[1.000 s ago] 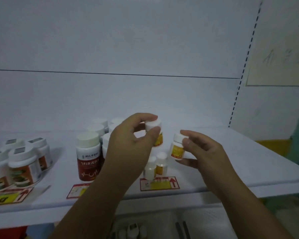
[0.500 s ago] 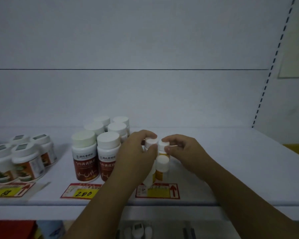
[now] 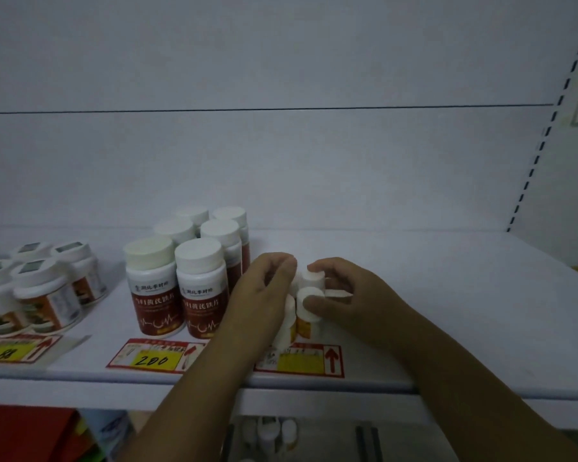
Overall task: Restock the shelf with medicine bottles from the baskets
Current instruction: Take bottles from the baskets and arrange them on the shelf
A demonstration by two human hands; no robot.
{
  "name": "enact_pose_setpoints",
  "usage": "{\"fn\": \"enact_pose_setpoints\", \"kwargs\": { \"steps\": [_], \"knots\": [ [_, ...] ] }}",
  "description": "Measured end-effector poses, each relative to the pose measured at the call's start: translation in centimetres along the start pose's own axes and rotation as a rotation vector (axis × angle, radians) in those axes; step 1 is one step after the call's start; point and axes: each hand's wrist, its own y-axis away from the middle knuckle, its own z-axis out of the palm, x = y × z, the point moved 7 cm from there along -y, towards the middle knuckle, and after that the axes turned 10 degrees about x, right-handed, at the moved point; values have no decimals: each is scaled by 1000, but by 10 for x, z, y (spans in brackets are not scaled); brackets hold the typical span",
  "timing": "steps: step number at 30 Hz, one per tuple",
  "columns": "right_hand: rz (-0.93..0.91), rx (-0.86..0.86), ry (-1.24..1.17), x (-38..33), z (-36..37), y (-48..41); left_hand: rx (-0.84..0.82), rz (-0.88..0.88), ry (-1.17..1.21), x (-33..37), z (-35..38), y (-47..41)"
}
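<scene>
Several small white-capped medicine bottles with yellow labels stand in a tight cluster near the front of the white shelf. My left hand is curled around the left side of the cluster, gripping one small bottle that it mostly hides. My right hand comes in from the right; its fingers pinch the cap of a rear small bottle while the thumb rests on the cap in front. All the bottles appear to be standing on the shelf.
Tall red-labelled bottles stand in rows just left of my hands. Squat jars sit further left. Price tags line the shelf edge. More small bottles show in the basket below. The shelf upright is at right.
Both hands have come down and together, bringing their small bottles from the air onto the shelf beside the ones that stood there. The camera has shifted right and down.
</scene>
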Motion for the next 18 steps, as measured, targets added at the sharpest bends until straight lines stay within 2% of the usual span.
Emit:
{"fn": "enact_pose_setpoints", "kwargs": {
  "steps": [4, 7, 12, 18],
  "knots": [
    [-6, -49, -17, 2, 3, 3, -130, -98, 123, -13, -1, 7],
    [-42, -32, 12, 1, 2, 3, -286, -87, 28, -15, 4, 9],
    [-52, -17, 41, 1, -2, 5, -270, -65, -46, -12, 11, 3],
    [-27, 25, 65, 1, -5, 6, -332, 43, -148, -4, 12, 15]
  ]
}}
